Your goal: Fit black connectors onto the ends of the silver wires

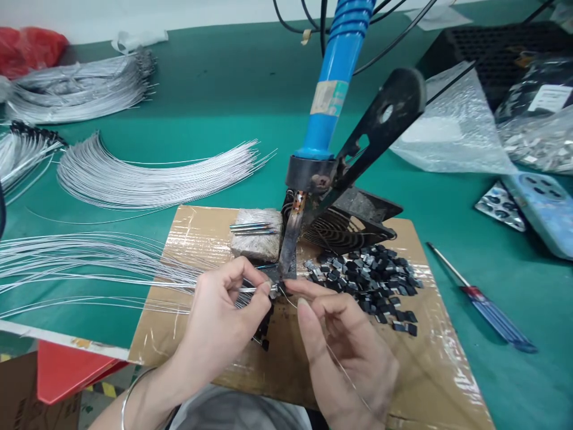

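Observation:
My left hand (235, 304) pinches a thin white wire (244, 289) between thumb and forefinger, its end at a small black connector (281, 288). The connector lies right under the tip of a blue-handled soldering iron (290, 239), which is fixed tip down in a black metal holder (380, 131). My right hand (344, 340) is closed around a thin strand of solder wire (342, 370) that runs up to the connector. Its index fingertip is close beside the connector; whether it touches is unclear. Several soldered wires (174, 275) trail leftward past my left hand.
A pile of black connectors (371, 280) lies on the cardboard (430, 358). Behind stand a small black fan (344, 221) and a grey block (257, 239) carrying metal rods. Wire bundles (147, 179) lie left; a screwdriver (487, 310) and blue phone (544, 206) lie right.

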A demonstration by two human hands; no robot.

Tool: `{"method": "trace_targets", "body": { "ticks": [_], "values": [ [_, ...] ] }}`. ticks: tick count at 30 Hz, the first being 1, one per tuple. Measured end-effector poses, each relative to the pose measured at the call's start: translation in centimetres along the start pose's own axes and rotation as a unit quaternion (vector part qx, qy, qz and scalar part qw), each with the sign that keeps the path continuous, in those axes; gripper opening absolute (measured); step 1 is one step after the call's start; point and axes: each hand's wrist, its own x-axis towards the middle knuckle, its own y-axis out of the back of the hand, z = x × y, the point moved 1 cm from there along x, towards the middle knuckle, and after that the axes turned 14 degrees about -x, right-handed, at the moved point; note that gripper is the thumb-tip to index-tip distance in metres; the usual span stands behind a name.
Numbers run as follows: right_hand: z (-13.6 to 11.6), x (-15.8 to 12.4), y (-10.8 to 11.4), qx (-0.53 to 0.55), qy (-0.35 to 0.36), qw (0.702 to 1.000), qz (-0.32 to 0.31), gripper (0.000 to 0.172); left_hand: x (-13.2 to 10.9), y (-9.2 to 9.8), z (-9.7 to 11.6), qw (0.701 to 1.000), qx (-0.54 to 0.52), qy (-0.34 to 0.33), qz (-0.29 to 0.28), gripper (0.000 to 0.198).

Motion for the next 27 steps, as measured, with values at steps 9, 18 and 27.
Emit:
{"method": "trace_targets", "body": {
  "ticks": [9,18,27],
  "values": [
    [-0.19,0.11,-0.12,-0.032,0.023,0.999,0.03,0.012,-0.08,-0.29,0.35,0.999,-0.039,-0.003,0.01,0.013],
    [-0.22,0.4,-0.15,-0.042,0.034,0.997,0.048,0.014,0.07,-0.43,0.54,0.999,-0.033,0.005,0.013,0.014],
    [-0.29,0.42,-0.26,-0.029,0.026,0.998,0.048,0.012,0.21,-0.46,0.74,0.999,-0.042,0.003,0.016,0.013]
  ]
}}
